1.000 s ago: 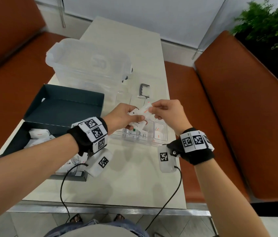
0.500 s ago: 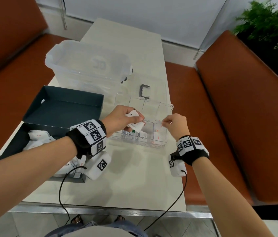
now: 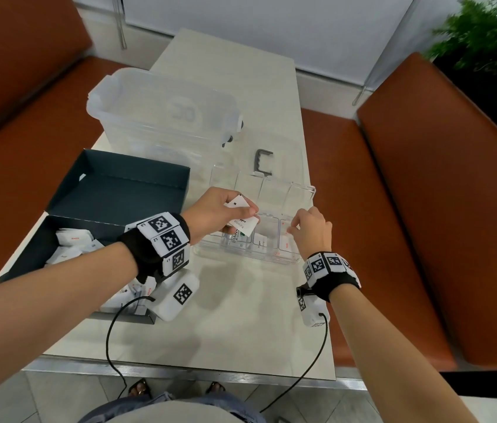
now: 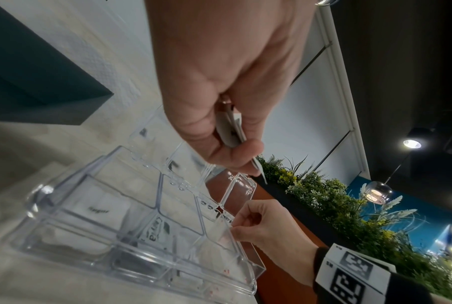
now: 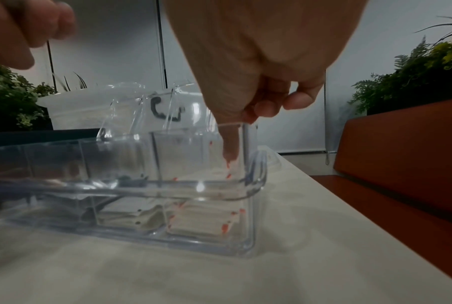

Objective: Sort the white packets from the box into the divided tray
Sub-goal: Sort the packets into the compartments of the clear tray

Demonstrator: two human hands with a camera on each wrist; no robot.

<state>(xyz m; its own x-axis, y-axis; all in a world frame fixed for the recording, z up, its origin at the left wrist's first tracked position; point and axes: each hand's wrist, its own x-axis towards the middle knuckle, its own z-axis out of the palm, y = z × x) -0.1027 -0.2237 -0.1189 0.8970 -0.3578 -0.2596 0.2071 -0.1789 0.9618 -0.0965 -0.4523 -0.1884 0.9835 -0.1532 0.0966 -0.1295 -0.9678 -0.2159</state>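
Observation:
My left hand (image 3: pixel 225 212) hovers over the clear divided tray (image 3: pixel 300 190) and grips a small stack of white packets (image 3: pixel 242 219), seen edge-on in the left wrist view (image 4: pixel 232 127). My right hand (image 3: pixel 311 230) is at the tray's front right compartment, thumb and forefinger pinching a white packet with red print (image 4: pixel 220 236) that dips inside (image 5: pixel 229 162). Other packets lie flat in the front compartments (image 5: pixel 206 222). The dark open box (image 3: pixel 112 190) at the left holds several more packets (image 3: pixel 70 239).
A clear plastic tub (image 3: pixel 161 111) stands behind the box. A clear lid with a grey handle (image 3: pixel 264 161) lies just behind the tray. Orange benches (image 3: pixel 439 209) flank the table, and the table's front edge (image 3: pixel 180 370) is near me.
My right hand took one packet from the stack in my left hand and carried it down to the front right compartment. The left hand stayed over the tray.

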